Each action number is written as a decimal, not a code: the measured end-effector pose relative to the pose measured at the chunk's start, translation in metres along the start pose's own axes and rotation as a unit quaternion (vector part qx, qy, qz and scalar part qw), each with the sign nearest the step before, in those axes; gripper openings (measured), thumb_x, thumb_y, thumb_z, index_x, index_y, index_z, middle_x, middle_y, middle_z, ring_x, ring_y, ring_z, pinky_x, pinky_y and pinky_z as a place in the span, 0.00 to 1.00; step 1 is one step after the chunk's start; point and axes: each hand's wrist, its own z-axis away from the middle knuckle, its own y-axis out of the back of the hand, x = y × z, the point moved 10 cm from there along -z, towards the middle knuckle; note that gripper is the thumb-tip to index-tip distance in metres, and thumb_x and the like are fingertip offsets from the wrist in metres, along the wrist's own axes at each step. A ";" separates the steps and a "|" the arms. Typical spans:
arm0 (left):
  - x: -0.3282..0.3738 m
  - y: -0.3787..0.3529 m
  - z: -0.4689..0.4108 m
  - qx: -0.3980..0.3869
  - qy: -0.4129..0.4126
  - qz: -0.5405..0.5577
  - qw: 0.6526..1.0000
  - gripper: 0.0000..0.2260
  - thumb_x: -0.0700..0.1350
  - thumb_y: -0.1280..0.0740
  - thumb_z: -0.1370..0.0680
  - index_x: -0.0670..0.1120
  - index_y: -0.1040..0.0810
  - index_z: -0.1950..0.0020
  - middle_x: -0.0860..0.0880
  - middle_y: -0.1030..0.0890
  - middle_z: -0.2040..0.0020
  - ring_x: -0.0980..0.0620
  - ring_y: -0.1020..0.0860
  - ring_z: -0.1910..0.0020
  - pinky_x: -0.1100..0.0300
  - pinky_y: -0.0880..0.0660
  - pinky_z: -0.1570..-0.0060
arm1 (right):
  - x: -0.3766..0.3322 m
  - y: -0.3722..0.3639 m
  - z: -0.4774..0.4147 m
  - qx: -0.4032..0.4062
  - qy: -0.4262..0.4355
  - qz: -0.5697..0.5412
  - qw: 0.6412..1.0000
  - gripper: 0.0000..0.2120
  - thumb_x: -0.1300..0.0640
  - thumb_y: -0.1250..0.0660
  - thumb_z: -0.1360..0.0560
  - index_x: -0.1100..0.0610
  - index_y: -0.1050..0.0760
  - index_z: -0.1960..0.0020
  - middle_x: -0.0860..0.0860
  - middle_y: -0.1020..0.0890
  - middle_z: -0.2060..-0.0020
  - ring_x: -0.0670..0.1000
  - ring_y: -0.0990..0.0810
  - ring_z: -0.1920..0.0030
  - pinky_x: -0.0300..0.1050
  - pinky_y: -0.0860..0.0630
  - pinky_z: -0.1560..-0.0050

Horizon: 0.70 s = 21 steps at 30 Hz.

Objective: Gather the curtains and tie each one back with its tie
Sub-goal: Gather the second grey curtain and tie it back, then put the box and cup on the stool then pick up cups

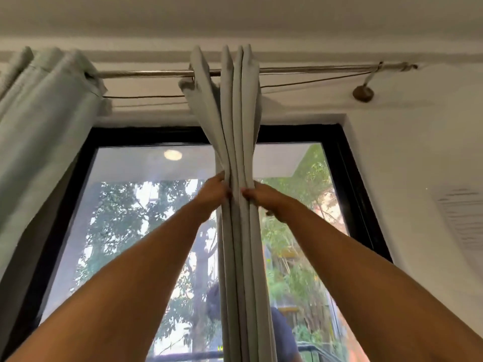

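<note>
A pale grey-green curtain (236, 121) hangs bunched into tight folds at the middle of the metal rod (146, 73). My left hand (215, 193) grips the bunch from its left side and my right hand (257, 197) grips it from the right, at the same height. Both arms reach up from the bottom of the view. A second curtain (44, 121) of the same cloth hangs at the far left of the rod. No tie is visible.
A black-framed window (347, 163) lies behind the curtains, with trees outside. A thin cord (313, 81) runs under the rod to a round wall bracket (363, 94) at the right. A sheet of paper (462, 218) hangs on the white wall at right.
</note>
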 end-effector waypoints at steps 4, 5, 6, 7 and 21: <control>0.016 0.021 -0.050 0.040 -0.023 0.168 0.985 0.17 0.46 0.42 0.18 0.43 0.32 0.30 0.42 0.24 0.38 0.41 0.25 0.37 0.48 0.26 0.42 | -0.014 0.032 -0.033 0.086 -0.009 -0.071 0.994 0.29 0.40 0.44 0.21 0.52 0.43 0.25 0.53 0.31 0.31 0.57 0.29 0.35 0.48 0.33 0.43; 0.018 0.018 -0.061 0.029 -0.020 0.188 0.981 0.19 0.48 0.42 0.17 0.43 0.35 0.27 0.40 0.25 0.35 0.41 0.25 0.36 0.47 0.25 0.42 | -0.016 0.028 -0.040 0.080 -0.007 -0.068 0.994 0.29 0.39 0.44 0.22 0.50 0.43 0.25 0.52 0.30 0.32 0.56 0.27 0.37 0.52 0.32 0.42; 0.018 0.015 -0.066 0.023 -0.012 0.190 0.981 0.21 0.49 0.43 0.17 0.44 0.36 0.26 0.41 0.26 0.33 0.43 0.25 0.37 0.49 0.24 0.43 | -0.018 0.022 -0.045 0.074 0.004 -0.063 0.995 0.28 0.39 0.43 0.22 0.49 0.43 0.26 0.52 0.28 0.33 0.54 0.24 0.42 0.51 0.28 0.46; 0.016 0.010 -0.065 0.020 -0.008 0.187 0.982 0.21 0.50 0.43 0.17 0.45 0.37 0.25 0.41 0.25 0.33 0.43 0.24 0.38 0.51 0.24 0.44 | -0.021 0.014 -0.047 0.073 0.019 -0.062 0.995 0.27 0.40 0.42 0.22 0.48 0.41 0.27 0.52 0.26 0.35 0.50 0.23 0.48 0.47 0.26 0.53; -0.135 -0.063 0.252 0.045 0.115 0.181 0.976 0.19 0.38 0.43 0.17 0.47 0.34 0.26 0.57 0.29 0.32 0.63 0.28 0.36 0.74 0.31 0.41 | 0.141 -0.125 0.195 -0.012 -0.088 -0.166 0.982 0.23 0.58 0.48 0.18 0.60 0.46 0.24 0.56 0.38 0.26 0.54 0.38 0.27 0.42 0.38 0.30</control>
